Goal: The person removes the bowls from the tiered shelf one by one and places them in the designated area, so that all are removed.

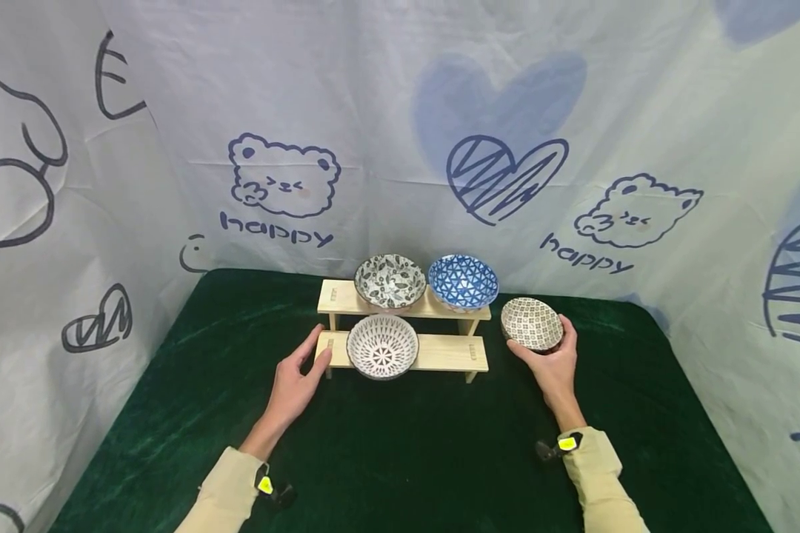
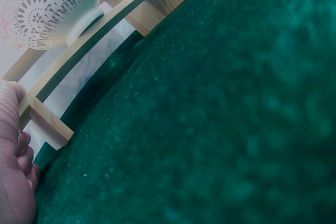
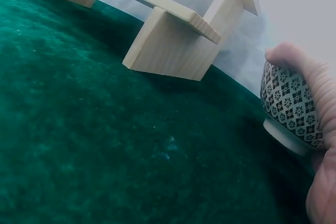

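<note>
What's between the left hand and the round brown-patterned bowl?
Head view: lower pale wooden shelf, round white dark-patterned bowl on it, then green cloth.

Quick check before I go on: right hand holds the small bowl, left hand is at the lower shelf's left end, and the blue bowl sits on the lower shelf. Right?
Not quite: the blue bowl sits on the upper shelf, as the head view shows. The right hand does hold the small bowl, and the left hand is at the lower shelf's left end.

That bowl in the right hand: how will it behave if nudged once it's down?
The bowl may tip if pushed at its rim, as its foot is narrower. Its ceramic-looking wall suggests it's stiff but could chip if knocked.
</note>
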Demonstrator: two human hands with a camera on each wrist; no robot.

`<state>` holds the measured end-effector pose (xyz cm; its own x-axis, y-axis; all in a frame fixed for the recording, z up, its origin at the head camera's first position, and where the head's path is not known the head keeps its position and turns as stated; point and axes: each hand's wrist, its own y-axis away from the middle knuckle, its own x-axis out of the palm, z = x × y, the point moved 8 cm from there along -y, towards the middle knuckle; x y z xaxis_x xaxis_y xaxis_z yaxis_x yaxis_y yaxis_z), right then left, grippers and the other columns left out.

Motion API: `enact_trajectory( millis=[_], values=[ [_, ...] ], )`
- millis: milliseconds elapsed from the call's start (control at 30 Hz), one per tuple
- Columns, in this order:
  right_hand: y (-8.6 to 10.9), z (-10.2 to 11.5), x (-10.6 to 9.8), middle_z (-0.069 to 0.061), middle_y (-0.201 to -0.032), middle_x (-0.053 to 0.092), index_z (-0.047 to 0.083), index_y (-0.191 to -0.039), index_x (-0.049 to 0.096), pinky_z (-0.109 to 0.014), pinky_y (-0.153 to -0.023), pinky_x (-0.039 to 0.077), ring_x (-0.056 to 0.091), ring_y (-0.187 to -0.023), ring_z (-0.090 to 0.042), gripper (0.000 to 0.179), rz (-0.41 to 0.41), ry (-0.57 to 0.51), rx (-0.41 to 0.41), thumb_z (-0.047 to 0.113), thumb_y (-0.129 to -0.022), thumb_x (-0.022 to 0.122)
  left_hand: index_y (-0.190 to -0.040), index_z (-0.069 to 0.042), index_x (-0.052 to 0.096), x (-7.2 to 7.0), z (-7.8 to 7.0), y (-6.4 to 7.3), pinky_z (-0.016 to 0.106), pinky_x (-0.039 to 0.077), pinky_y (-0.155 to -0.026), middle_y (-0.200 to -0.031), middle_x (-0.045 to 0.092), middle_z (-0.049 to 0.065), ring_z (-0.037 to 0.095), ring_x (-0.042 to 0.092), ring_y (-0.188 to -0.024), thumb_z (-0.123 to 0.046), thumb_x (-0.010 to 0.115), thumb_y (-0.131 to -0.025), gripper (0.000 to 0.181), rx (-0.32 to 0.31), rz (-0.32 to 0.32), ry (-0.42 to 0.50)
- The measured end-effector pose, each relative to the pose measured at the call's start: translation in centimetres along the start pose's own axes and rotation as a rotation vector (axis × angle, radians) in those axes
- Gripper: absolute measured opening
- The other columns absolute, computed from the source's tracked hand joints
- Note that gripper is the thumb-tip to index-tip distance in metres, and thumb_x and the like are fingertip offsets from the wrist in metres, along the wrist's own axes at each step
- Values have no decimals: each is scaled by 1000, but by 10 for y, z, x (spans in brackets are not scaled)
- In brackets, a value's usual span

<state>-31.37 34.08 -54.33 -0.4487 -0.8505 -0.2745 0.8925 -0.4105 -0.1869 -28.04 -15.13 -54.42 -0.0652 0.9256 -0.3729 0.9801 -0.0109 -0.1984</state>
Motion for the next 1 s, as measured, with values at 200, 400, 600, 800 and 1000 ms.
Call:
enact_trajectory(
  millis=[200, 400, 600, 800, 1000],
  values=[
    [-3, -1, 5, -14, -166, 31, 14, -163, 22, -56, -126, 26, 31, -152, -33, 110, 24, 33, 21, 25, -80, 93, -159, -8, 43, 1, 0, 0, 56, 34, -122, -163, 44, 7, 29, 41, -151, -36, 60, -108, 61, 13, -5, 3],
    [-4, -4, 7, -15, -166, 30, 13, -163, 21, -56, -126, 25, 30, -152, -35, 110, 27, 48, 31, 25, -80, 92, -159, -7, 44, 0, -1, 0, 56, 34, -122, -162, 45, 6, 28, 41, -151, -33, 61, -108, 60, 11, -6, 10],
    [-5, -5, 7, -16, -167, 29, 13, -163, 19, -55, -127, 24, 30, -153, -35, 111, 33, 64, 49, 26, -81, 92, -159, -7, 43, 0, -1, 0, 56, 34, -122, -162, 45, 6, 28, 41, -151, -34, 60, -108, 60, 10, -2, 16],
    [-4, -6, 7, -17, -169, 25, 14, -165, 16, -57, -127, 21, 27, -154, -37, 113, 61, 104, 70, 31, -82, 91, -160, -8, 43, 0, 0, 0, 56, 34, -122, -163, 44, 6, 28, 40, -151, -36, 60, -108, 61, 4, 3, 13],
    [-2, -7, 5, -15, -172, 18, 15, -168, 8, -53, -127, 23, 25, -156, -35, 118, 122, 75, 89, 31, -84, 90, -160, -8, 42, 1, 1, -1, 56, 33, -122, -163, 43, 6, 28, 40, -152, -36, 59, -108, 62, 3, 7, 9]
  ],
)
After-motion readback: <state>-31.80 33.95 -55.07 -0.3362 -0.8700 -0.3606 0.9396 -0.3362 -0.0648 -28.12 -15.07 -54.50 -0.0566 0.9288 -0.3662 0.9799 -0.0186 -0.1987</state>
